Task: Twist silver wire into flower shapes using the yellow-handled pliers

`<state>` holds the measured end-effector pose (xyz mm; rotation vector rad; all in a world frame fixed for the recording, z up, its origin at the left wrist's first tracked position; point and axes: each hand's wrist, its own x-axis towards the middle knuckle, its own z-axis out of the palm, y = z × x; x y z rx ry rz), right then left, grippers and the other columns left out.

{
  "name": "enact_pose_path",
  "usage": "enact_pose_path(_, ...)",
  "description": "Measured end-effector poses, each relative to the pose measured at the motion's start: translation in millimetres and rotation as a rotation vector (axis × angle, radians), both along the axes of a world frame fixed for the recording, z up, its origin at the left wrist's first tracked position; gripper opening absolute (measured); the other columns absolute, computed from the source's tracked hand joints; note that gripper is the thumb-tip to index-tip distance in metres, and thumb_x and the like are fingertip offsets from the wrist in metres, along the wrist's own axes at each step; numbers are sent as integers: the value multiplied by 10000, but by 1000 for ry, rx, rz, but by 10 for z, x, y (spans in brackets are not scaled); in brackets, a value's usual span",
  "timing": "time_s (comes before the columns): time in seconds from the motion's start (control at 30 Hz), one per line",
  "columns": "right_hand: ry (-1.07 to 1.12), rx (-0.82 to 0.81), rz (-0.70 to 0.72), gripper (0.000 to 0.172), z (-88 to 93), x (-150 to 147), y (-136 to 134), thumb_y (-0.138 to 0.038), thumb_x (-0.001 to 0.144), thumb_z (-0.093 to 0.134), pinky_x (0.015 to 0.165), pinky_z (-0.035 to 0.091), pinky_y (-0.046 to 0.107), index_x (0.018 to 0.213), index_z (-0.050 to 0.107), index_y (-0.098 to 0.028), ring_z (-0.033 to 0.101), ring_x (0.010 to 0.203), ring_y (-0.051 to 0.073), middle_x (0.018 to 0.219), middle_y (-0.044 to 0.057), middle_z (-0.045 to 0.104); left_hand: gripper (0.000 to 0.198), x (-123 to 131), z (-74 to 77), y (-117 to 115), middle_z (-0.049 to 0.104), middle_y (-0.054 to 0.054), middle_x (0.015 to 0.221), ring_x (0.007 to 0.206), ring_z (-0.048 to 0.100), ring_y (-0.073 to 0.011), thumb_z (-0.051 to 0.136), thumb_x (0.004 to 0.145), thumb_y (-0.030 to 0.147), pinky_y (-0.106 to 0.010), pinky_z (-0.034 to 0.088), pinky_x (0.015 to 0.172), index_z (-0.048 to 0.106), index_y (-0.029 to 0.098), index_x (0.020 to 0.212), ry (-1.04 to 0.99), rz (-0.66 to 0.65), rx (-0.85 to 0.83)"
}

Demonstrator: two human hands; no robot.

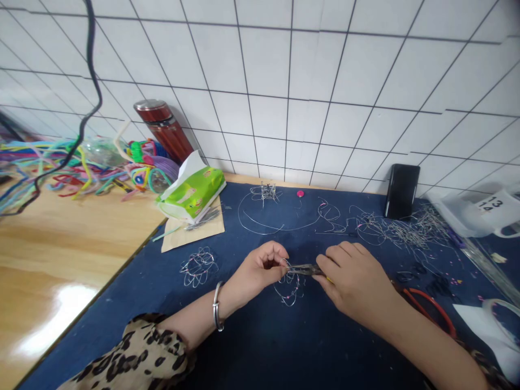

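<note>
Two hands meet over the blue mat [252, 346]: the left hand [260, 268] pinches a beaded wire flower [289, 286], while the right hand [355, 281] is closed around pliers [305, 268], handles hidden. Beyond, tangled wire scraps [398, 227] blur together beside a black phone [402, 190].

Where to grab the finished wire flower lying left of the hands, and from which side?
Judging by pose, the wire flower lies flat and alone on the blue mat. Pinch one outer petal loop at its near edge, coming from above; the loops look thin and easily bent, so avoid squeezing across the middle.
</note>
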<state>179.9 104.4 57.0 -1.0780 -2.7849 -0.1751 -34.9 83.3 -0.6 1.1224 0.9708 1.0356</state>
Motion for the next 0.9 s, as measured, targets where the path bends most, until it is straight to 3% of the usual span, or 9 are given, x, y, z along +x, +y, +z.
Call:
enact_pose_path(0.37,11,57,-100,163,-115,-85,-52,-304,852,479,672,244,334,885,588,-187,412,750,195,767,51,523,160,35,-74,-21,552,21,734,602,460,-75,572,769,104,-202,355,561,513,168,903,116,124,58)
enact_pose_path(0.9,95,64,-114,173,-217,-107,-21,-297,851,485,691,267,324,897,601,-178,428,766,189,792,55,538,136,55,-12,-20,530,23,736,595,446,-76,570,776,126,-201,338,544,493,166,880,72,115,63)
